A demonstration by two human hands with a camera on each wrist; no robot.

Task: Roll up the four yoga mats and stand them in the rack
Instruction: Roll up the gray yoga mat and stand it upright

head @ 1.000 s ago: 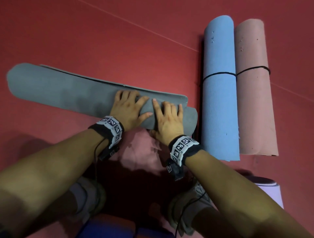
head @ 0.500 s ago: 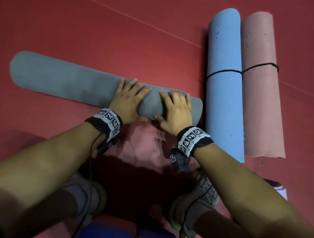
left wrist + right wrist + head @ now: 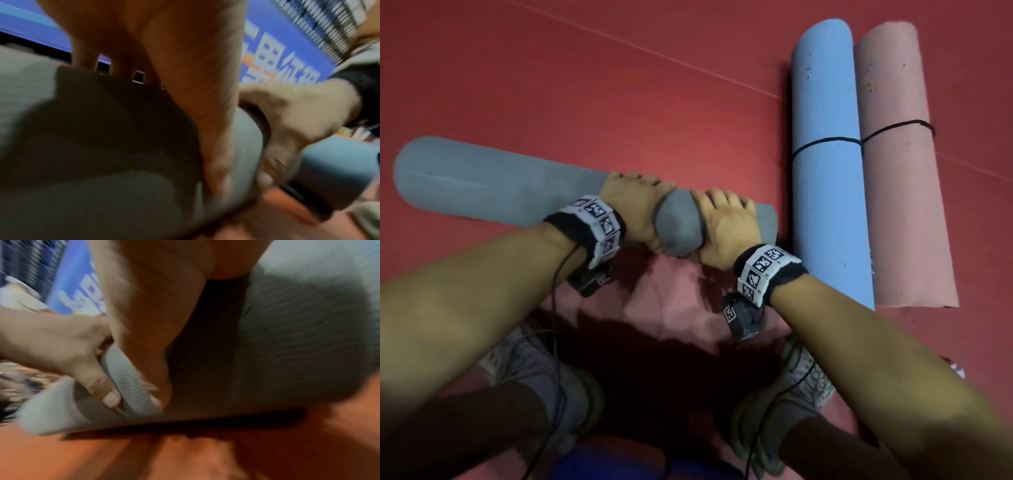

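A rolled grey yoga mat (image 3: 482,181) lies crosswise on the red floor (image 3: 619,85) in front of me. My left hand (image 3: 635,205) and right hand (image 3: 726,226) both grip it near its right end, fingers over the top and thumbs underneath, squeezing the roll thin between them. The wrist views show the same grey mat (image 3: 82,146) (image 3: 298,337) close up, with the thumbs curled under it. A rolled blue mat (image 3: 828,164) and a rolled pink mat (image 3: 904,171) lie side by side to the right, tied together by a black cord (image 3: 859,137). No rack is in view.
My two shoes (image 3: 541,387) (image 3: 787,404) stand close behind the grey mat. A pale object (image 3: 955,370) peeks out at the right edge past my forearm. A blue banner with white lettering (image 3: 277,56) runs along the far side of the room.
Both hands went from pressing flat on the grey mat while rolling it to wrapping around it. The loose flap is gone; the mat is fully rolled and squeezed near its right end.
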